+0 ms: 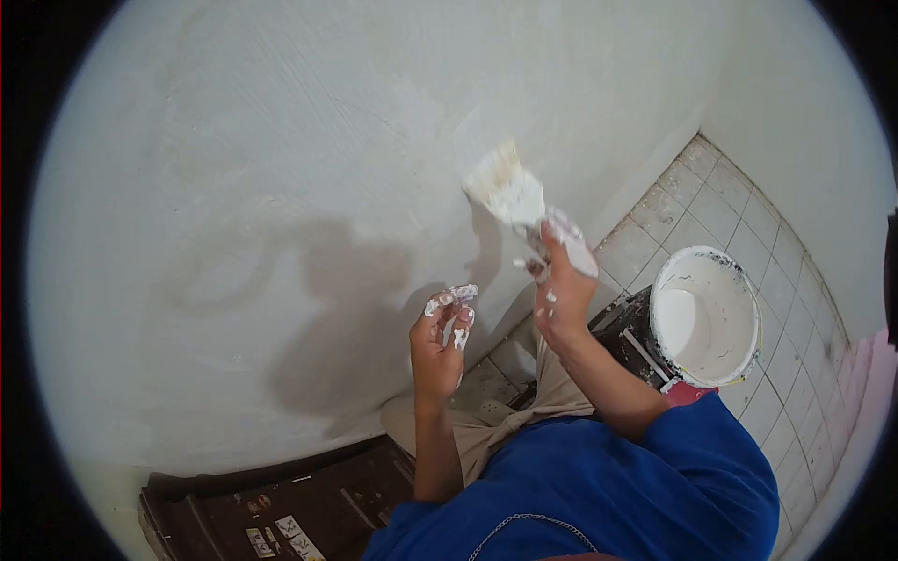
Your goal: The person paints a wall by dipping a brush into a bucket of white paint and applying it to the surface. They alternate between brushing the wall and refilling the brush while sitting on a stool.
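Observation:
My right hand [564, 271], smeared with white paint, is closed round the handle of a wide paintbrush [514, 192]. The brush's pale bristles point up and left, close to the grey-white wall [281, 112]; whether they touch it I cannot tell. Lower and to the left, my left hand [446, 341] is raised in front of the wall with its fingers curled and a gap between thumb and fingers. White paint coats its fingertips, and nothing shows between them.
A white-rimmed bucket [756, 323] holding white paint stands at the right beside a dark, paint-spattered object [629, 327]. Pale floor tiles [781, 365] run along the right. At the lower left lies a dark brown panelled surface [215, 510] with small stickers.

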Demonstrator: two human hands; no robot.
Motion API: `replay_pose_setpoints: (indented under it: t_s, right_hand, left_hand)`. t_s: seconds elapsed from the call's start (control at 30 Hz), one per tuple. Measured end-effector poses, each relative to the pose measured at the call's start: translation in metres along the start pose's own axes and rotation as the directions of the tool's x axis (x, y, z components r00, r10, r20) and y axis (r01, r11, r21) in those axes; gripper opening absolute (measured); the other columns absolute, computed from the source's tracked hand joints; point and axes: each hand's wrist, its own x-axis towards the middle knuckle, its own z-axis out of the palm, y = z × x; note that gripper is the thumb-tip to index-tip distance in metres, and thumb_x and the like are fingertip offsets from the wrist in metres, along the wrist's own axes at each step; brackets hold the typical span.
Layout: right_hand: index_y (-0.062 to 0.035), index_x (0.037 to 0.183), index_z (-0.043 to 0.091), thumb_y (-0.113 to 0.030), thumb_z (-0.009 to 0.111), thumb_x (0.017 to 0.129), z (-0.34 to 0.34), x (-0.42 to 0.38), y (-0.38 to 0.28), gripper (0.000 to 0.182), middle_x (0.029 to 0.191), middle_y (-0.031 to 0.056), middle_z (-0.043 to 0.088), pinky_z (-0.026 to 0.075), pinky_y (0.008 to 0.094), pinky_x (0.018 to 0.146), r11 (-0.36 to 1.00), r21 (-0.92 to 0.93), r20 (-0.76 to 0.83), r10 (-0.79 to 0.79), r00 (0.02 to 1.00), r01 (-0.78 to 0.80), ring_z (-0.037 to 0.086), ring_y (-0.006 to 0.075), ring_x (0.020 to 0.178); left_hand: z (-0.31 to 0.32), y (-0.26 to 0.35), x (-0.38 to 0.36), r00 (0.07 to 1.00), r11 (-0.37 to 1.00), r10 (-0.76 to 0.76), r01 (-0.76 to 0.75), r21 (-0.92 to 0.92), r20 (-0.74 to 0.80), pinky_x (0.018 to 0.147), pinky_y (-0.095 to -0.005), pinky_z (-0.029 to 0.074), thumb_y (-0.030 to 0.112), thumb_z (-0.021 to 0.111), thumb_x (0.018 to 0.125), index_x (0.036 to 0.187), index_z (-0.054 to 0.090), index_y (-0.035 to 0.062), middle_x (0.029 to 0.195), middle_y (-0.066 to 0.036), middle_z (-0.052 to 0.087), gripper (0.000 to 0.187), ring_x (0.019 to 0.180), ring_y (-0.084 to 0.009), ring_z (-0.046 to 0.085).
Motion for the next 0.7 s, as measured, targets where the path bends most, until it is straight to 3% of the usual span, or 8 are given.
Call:
replay_pose_setpoints:
  t_s: [0.13,0.23,0.3,0.37,0.47,0.63,0.7]
  right_hand:
    - [-0.001,0.11,0.059,-0.014,0.065,0.086,-0.044,-0.008,0.016,0.029,0.1,0.0043,0.063,0.051,0.028,0.064,0.981,-0.099,-0.107,0.155,0.982,-0.166,0.062,0.0141,0.085]
    - [-0.002,0.109,0.059,-0.014,0.065,0.086,-0.026,-0.006,0.005,0.027,0.1,0.0043,0.063,0.051,0.029,0.066,0.994,-0.033,-0.084,0.1,0.991,-0.103,0.063,0.0143,0.086]
    - [-0.0026,0.108,0.059,-0.013,0.064,0.086,0.011,-0.004,-0.024,0.025,0.1,0.0046,0.063,0.051,0.0301,0.068,0.999,0.02,0.053,-0.05,0.997,0.049,0.063,0.0149,0.086]
    - [-0.006,0.108,0.058,-0.015,0.064,0.086,0.048,-0.012,-0.061,0.024,0.099,0.0016,0.062,0.048,0.0281,0.063,0.986,0.158,0.169,-0.077,0.983,0.05,0.061,0.0124,0.085]
    - [0.0001,0.107,0.06,-0.01,0.062,0.087,0.07,-0.022,-0.079,0.022,0.1,0.0056,0.063,0.053,0.0291,0.062,0.953,0.264,0.29,-0.225,0.93,0.148,0.063,0.0147,0.088]
    - [0.0033,0.109,0.061,-0.01,0.062,0.088,0.019,-0.016,0.016,0.025,0.099,0.0084,0.064,0.056,0.029,0.06,0.97,-0.056,0.07,-0.232,0.97,0.236,0.063,0.0156,0.086]
    - [0.003,0.108,0.061,-0.01,0.063,0.087,-0.011,-0.024,0.03,0.025,0.098,0.008,0.064,0.055,0.0279,0.06,0.998,-0.05,-0.03,-0.031,0.999,0.029,0.063,0.0143,0.084]
  left_hand:
    - [-0.003,-0.002,-0.001,1.0,1.0,0.008,-0.008,0.017,0.002,0.086,-0.0269,0.044,0.003,0.058,0.089,0.109,0.058,-0.0022,0.104,-0.007,0.062,0.021,0.096,-0.0134,0.056]
    - [-0.001,-0.002,-0.001,1.0,1.0,0.023,-0.023,0.02,0.012,0.087,-0.0272,0.044,0.003,0.058,0.089,0.108,0.058,-0.0022,0.104,-0.008,0.062,0.02,0.097,-0.0134,0.056]
    - [0.0,-0.001,-0.002,0.999,0.999,0.04,-0.041,0.024,0.026,0.087,-0.0272,0.044,0.003,0.058,0.089,0.108,0.058,-0.0022,0.104,-0.008,0.062,0.02,0.097,-0.0135,0.056]
    - [-0.001,0.001,-0.002,0.997,0.998,0.056,-0.058,0.035,0.048,0.087,-0.0273,0.044,0.003,0.058,0.089,0.108,0.058,-0.0022,0.104,-0.008,0.062,0.02,0.097,-0.0136,0.056]
    - [0.0,0.002,-0.004,0.999,0.999,0.041,-0.041,-0.013,0.007,0.086,-0.0268,0.044,0.003,0.058,0.089,0.109,0.058,-0.0025,0.105,-0.008,0.062,0.02,0.097,-0.0136,0.056]
    - [-0.005,-0.005,-0.005,0.999,0.999,0.052,-0.052,0.015,-0.015,0.084,-0.026,0.045,0.004,0.058,0.089,0.109,0.057,-0.0026,0.104,-0.007,0.062,0.021,0.096,-0.0133,0.056]
    - [-0.006,-0.003,-0.005,0.999,0.999,0.038,-0.038,0.021,-0.031,0.084,-0.0261,0.045,0.004,0.058,0.089,0.109,0.057,-0.0025,0.103,-0.007,0.062,0.021,0.096,-0.0132,0.056]
